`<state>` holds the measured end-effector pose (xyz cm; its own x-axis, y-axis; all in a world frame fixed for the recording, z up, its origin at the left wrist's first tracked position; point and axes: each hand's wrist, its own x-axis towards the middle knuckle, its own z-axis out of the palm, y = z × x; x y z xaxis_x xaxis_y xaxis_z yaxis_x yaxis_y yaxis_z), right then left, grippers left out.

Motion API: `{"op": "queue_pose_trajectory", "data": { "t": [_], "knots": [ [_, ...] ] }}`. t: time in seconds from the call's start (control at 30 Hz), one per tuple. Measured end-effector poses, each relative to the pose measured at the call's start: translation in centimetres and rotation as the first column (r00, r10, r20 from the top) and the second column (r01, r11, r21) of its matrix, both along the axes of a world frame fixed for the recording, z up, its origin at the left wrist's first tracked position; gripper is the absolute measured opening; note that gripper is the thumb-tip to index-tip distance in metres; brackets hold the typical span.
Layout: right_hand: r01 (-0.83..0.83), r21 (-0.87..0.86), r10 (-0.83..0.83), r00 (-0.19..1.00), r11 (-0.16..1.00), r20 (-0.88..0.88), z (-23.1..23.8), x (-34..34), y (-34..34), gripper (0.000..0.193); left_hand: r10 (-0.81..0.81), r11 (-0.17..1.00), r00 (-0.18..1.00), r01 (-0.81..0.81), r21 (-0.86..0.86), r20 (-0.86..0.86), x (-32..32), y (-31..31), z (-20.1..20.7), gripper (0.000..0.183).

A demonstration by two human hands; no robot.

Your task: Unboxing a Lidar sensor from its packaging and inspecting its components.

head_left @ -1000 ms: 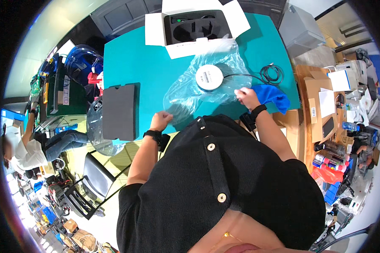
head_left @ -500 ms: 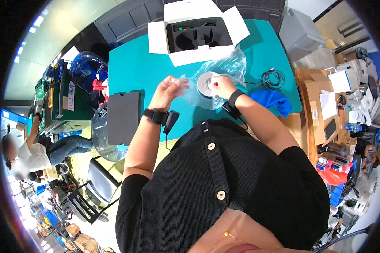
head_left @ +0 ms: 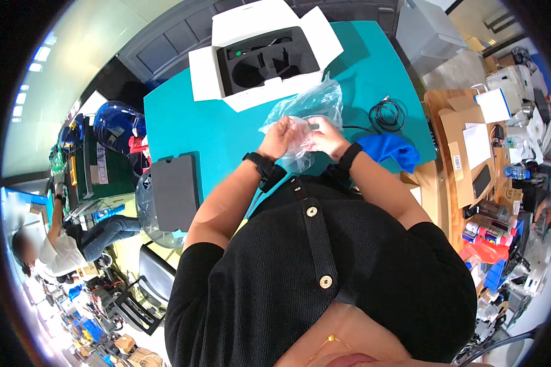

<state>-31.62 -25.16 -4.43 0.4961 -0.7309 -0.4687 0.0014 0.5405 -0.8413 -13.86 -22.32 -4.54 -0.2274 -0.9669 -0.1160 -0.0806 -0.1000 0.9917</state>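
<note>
Left hand (head_left: 275,140) moved beside right hand (head_left: 327,138), fingers of both gripping plastic bag (head_left: 322,101), thin, crinkled

Illegible barcode label (head_left: 457,162) on brown cardboard (head_left: 464,185)

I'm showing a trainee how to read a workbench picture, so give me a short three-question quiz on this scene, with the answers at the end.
1. True or false: the white cardboard box with the black foam insert has its top shut.
2. Which lies nearest the person's right grip: A) flat dark grey slab, B) crumpled blue cloth, C) black padded chair?
3. Fill in: the left grip and the right grip are close together on clear, crumpled ____.

Key:
1. False; the box stands with its white flaps open.
2. B.
3. Plastic film.
</note>
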Motion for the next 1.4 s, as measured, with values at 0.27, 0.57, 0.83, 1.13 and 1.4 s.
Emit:
{"op": "queue_pose_trajectory", "data": {
  "t": [0.27,0.57,0.83,1.13,1.4],
  "knots": [
    [-0.217,-0.743,-0.383,0.747,0.633,-0.544,1.0,-6.2,-10.8,0.041,-0.201,0.886,0.828,0.381,-0.264,0.523,-0.6,1.1,1.4,0.033],
    [-0.605,-0.604,-0.03,0.693,0.519,-0.72,0.4,-0.7,-12.7,0.031,-0.037,0.672,0.565,0.624,-0.397,0.824,-1.4,1.7,-0.6,0.043],
    [-0.549,-0.791,0.188,0.836,0.271,-0.516,4.3,4.3,-3.6,0.01,-0.098,0.816,0.551,0.521,-0.25,0.829,-2.2,2.1,-2.7,0.034],
    [-0.661,-0.65,0.178,0.739,0.375,-0.649,2.2,4.8,0.6,0.011,-0.127,0.563,0.629,0.683,-0.466,0.767,0.3,5.0,-4.3,0.033],
    [-0.832,-0.532,-0.045,0.532,0.155,-0.845,2.7,5.3,6.2,0.016,-0.167,0.661,0.615,0.65,-0.376,0.771,8.3,11.2,-2.7,0.034]
  ]
}}
